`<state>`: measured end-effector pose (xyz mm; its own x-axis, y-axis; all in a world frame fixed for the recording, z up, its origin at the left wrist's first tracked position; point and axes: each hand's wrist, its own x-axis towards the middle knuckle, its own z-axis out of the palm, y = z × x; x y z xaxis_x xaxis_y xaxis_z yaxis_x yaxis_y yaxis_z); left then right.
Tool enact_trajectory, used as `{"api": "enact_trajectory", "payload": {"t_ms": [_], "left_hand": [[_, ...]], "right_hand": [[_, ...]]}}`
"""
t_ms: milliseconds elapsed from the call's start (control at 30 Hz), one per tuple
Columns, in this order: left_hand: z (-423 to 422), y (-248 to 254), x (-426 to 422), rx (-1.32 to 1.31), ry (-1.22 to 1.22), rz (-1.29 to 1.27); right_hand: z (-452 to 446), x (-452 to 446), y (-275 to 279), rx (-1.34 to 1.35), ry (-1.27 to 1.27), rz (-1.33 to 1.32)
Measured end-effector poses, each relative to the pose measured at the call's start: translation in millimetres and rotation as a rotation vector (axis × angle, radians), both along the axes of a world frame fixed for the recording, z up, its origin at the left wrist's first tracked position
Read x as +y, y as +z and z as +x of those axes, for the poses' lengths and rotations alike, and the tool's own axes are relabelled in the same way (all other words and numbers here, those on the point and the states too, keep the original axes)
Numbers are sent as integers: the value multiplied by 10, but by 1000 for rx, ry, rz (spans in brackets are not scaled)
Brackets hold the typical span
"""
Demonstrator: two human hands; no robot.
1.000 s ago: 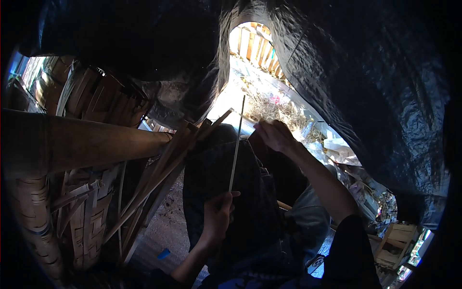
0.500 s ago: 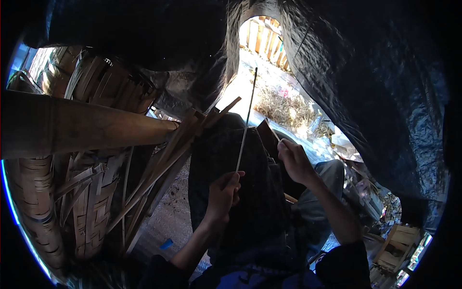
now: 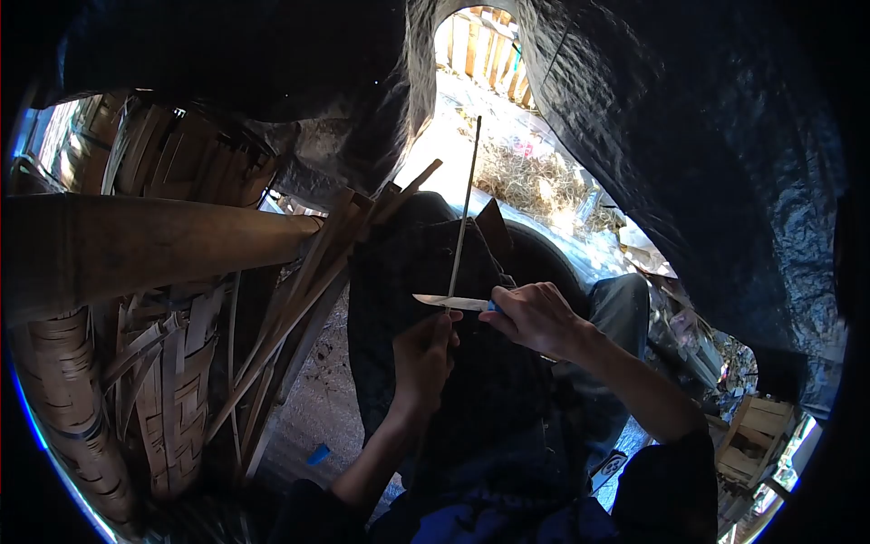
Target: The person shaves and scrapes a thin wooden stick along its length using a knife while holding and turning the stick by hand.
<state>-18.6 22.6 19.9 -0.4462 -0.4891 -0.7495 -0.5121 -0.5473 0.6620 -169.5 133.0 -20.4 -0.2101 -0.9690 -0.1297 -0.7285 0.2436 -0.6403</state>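
Note:
My left hand [image 3: 424, 363] pinches the lower end of a thin strip [image 3: 463, 218], which looks like split bamboo and points up and away over my lap. In my right hand [image 3: 541, 319] is a knife [image 3: 450, 301], gripped by its blue handle [image 3: 495, 306]. Its blade lies across the strip just above my left fingertips and appears to touch it. A dark cloth [image 3: 399, 272] covers my thighs beneath both hands. The strip's lowest end is hidden by my left fingers.
On the left, a thick bamboo pole [image 3: 163, 238] juts in above woven baskets [image 3: 68, 390] and leaning bamboo slats [image 3: 304, 308]. Dark plastic sheeting [image 3: 689, 172] hangs at the right. Dry straw [image 3: 535, 181] lies beyond my knees. A wooden crate [image 3: 755, 440] sits at lower right.
My right hand has swung left and down, bringing the knife blade across the strip. My left hand keeps its hold on the strip. The camera view has shifted slightly.

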Motion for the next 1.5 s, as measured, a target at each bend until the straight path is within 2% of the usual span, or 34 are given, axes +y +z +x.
{"api": "enact_trajectory", "payload": {"t_ms": [233, 300, 333, 433, 500, 567, 633, 700, 733, 833, 933, 1000, 1100, 1233, 1433, 1500], "left_hand": [[41, -29, 38, 7, 63, -62], [57, -34, 100, 12, 54, -70], [99, -40, 150, 17, 41, -70], [155, -34, 132, 17, 32, -59], [94, 1, 125, 24, 38, -35], [111, 1, 125, 0, 5, -70], [81, 35, 101, 10, -6, -68], [76, 52, 97, 7, -6, -60], [54, 44, 82, 8, 25, -41], [24, 22, 23, 24, 64, 3], [43, 0, -11, 30, 61, 34], [63, -14, -21, 26, 55, 44], [107, -65, -1, 29, 25, 55], [95, -85, 20, 26, -2, -34], [127, -89, 44, 4, 24, -69], [117, -77, 77, -8, 25, -67]], "right_hand": [[162, -52, -70, 89, -68, -38], [118, -107, -81, 179, -282, 40], [66, -120, -120, 183, -289, 41], [-248, -223, -265, 127, -315, 44], [-509, -291, -356, 159, -322, -85], [-848, -392, -504, 167, -372, -28], [-1190, -516, -639, 247, -496, 56], [-1431, -590, -563, 307, -681, -53], [-1393, -586, -509, 304, -676, -55], [-974, -431, -301, -239, -651, -187], [-399, -112, -131, -320, -313, -161], [-107, 34, -73, -444, -215, -171], [200, 136, -200, -345, -102, -161], [139, 71, -125, -174, -81, -84], [129, 37, -143, -61, -26, -37], [57, 2, -317, -11, -117, -103]]}}
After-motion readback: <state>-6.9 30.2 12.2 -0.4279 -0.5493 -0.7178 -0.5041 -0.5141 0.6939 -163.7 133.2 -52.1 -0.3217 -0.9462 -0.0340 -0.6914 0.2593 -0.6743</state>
